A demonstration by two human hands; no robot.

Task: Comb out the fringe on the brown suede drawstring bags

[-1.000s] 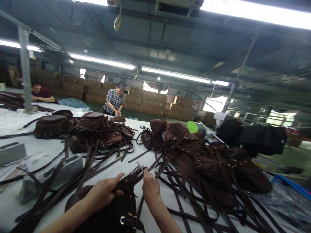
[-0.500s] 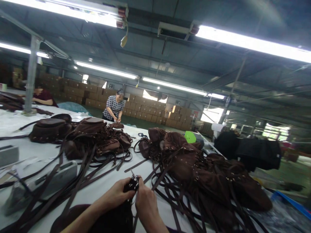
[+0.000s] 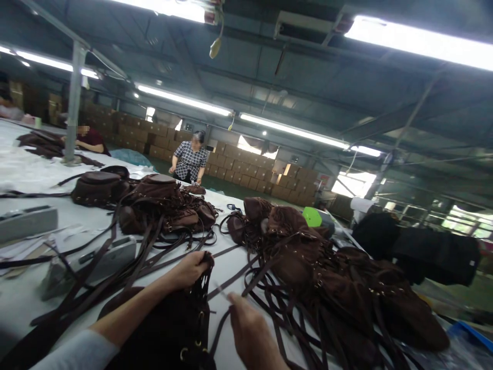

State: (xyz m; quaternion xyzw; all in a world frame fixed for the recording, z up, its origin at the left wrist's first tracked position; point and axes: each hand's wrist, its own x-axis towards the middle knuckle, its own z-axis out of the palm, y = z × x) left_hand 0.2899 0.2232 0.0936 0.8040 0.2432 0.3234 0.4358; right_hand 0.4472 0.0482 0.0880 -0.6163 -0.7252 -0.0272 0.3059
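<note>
By the pinched fingertips of the left hand (image 3: pixel 191 269), the gathered rim of a dark brown bag (image 3: pixel 165 329), laid on the white table (image 3: pixel 226 267) in front, was held up. In the blurred right hand (image 3: pixel 248 325), a thin pale tool (image 3: pixel 223 291) was gripped between closed fingers, just beside the bag. Similar brown bags (image 3: pixel 295 264) were heaped farther out. On black cloth (image 3: pixel 427 252) at right, a white tag (image 3: pixel 472 263) was too small to be read, as were pale marks on the cartons (image 3: pixel 246 172) stacked behind.

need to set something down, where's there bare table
Near left: table bordered by the nearer grey box and bundled straps. A narrower strip lies between the held bag and right hand, with a strap crossing it. Crowded: the right side, heaped with bags.
</note>
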